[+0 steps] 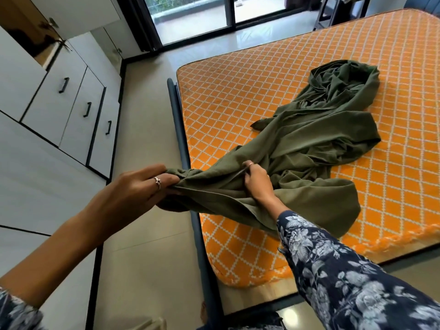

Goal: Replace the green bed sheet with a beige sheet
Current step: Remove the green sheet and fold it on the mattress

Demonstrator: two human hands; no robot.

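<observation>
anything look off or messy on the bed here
Only the olive-green cotton sheet: it lies crumpled in a heap across the bare orange diamond-quilted mattress, one end gripped by the left hand and right hand.

There is a single view, worn on the person's head, looking forward and steeply down from standing height beside the bed's corner. It sits close above both outstretched arms, faces across the orange diamond-quilted mattress (273,96) toward the dark-framed sliding glass door (190,17), and its wide lens bends the white cabinet fronts (71,110) at left.
</observation>
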